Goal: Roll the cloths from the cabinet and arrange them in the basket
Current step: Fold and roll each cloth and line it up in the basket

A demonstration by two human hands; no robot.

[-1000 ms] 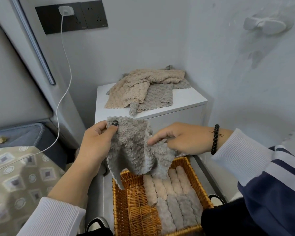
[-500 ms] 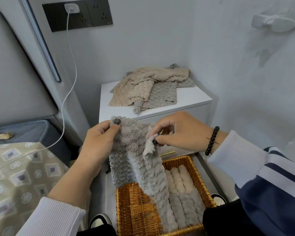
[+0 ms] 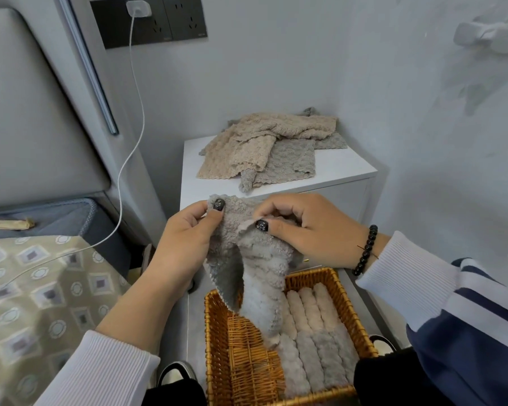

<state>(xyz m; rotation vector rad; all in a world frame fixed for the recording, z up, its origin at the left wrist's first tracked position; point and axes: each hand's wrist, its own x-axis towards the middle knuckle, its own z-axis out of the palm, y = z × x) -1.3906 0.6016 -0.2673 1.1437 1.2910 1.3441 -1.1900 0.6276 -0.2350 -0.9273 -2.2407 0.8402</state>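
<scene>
1. The left hand [image 3: 185, 238] pinches the top corner of a grey cloth [image 3: 258, 276] between thumb and curled fingers. The right hand [image 3: 302, 230] pinches the neighbouring top edge, which is folded over toward the left.
2. The cloth hangs lengthwise straight above the wicker basket [image 3: 217, 332], its lower end dipping inside.
3. To do this step well, I would line the long edges up evenly and keep the strip taut before rolling, so the roll matches its neighbours.
4. The cloth is plush and bumpy on one side, with a flatter, darker backing.
5. Inside the basket's right half lie rolled cloths [image 3: 314, 338], beige at the far end and grey nearer; the left half shows bare weave.
6. Beyond the basket, on the white cabinet [image 3: 349, 168], sits a loose heap of unrolled cloths [image 3: 270, 148], beige over grey.
</scene>
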